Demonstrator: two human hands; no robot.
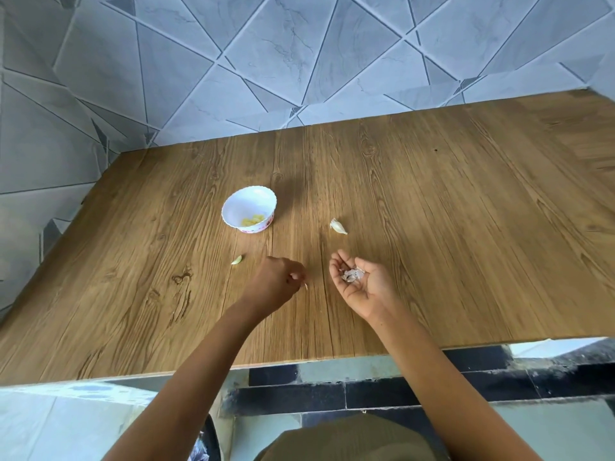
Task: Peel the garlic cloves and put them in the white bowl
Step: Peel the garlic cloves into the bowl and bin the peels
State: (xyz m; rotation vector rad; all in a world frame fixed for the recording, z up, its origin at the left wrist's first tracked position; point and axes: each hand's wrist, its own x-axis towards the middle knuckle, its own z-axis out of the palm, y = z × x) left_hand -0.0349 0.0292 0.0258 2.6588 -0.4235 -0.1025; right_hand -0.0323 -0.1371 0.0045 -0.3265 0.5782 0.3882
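On a wooden table [466,194], the left hand [276,284] pinches a sliver of skin [305,286] in curled fingers. The right hand [357,281] lies palm up, fingers relaxed, cupping garlic skins [352,274]. The white bowl [249,197] (peeled cloves [253,221] inside) stands beyond, an unpeeled clove [338,226] to its right.

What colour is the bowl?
The bowl is white, with pink marks at its base; head view.
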